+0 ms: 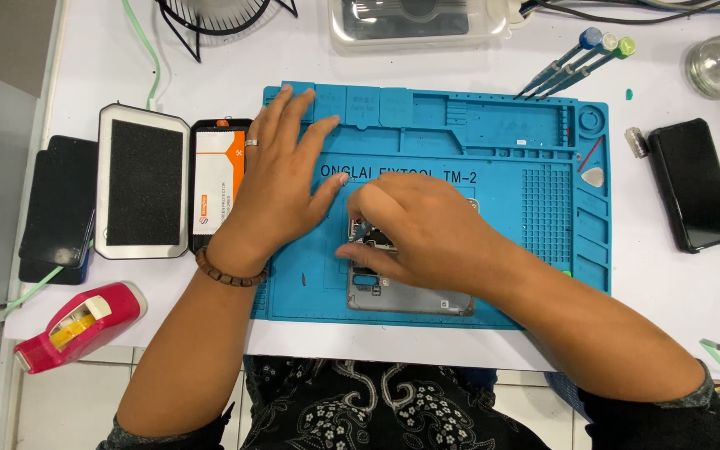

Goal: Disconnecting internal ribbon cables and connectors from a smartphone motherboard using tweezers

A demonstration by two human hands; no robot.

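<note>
L hand (281, 179) lies flat, fingers spread, on the blue repair mat (493, 150), holding nothing, just beside the opened phone (406, 296). R hand (414, 229) is over the phone's upper part, grip pinched on smth small; can't tell what. Phone sits mid-mat, near the front edge. Screwdrivers (577, 60) top right, black phone (693, 185) right on the counter (677, 283), red tape dispenser (77, 325) bottom left.

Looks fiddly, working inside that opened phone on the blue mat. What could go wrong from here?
The right hand hides most of the opened phone, so a slip could perhaps nick small parts inside. The left hand lies flat on the blue mat, not on the phone, which might shift.
</note>
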